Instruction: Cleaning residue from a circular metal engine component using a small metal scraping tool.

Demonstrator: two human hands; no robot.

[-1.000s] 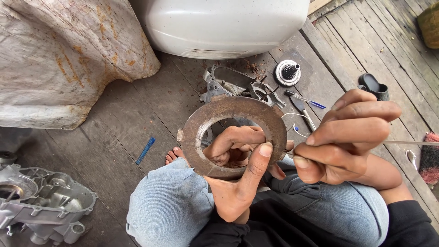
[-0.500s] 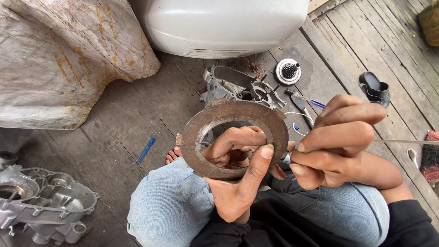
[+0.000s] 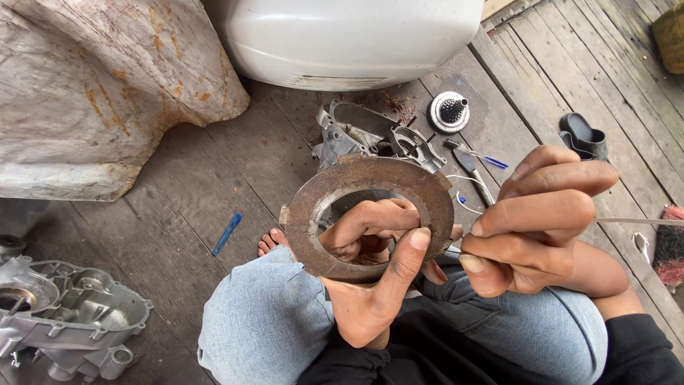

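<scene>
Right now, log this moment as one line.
left hand: holds rusty ring plate | right hand: pinches thin metal rod at plate edge | floor: wooden planks

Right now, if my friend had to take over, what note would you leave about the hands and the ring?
Left hand: holds the rusty metal ring upright over the lap, thumb on its front face, fingers through the hole.
Right hand: pinches a thin metal rod whose end sits at the ring's right edge.
Nearby on the wooden floor: dark engine parts behind the ring, a small round gear, a grey engine case at the left, a blue stick.
Done: ring is picked up and held steady.
Left: the ring still looks rusty all over.
</scene>
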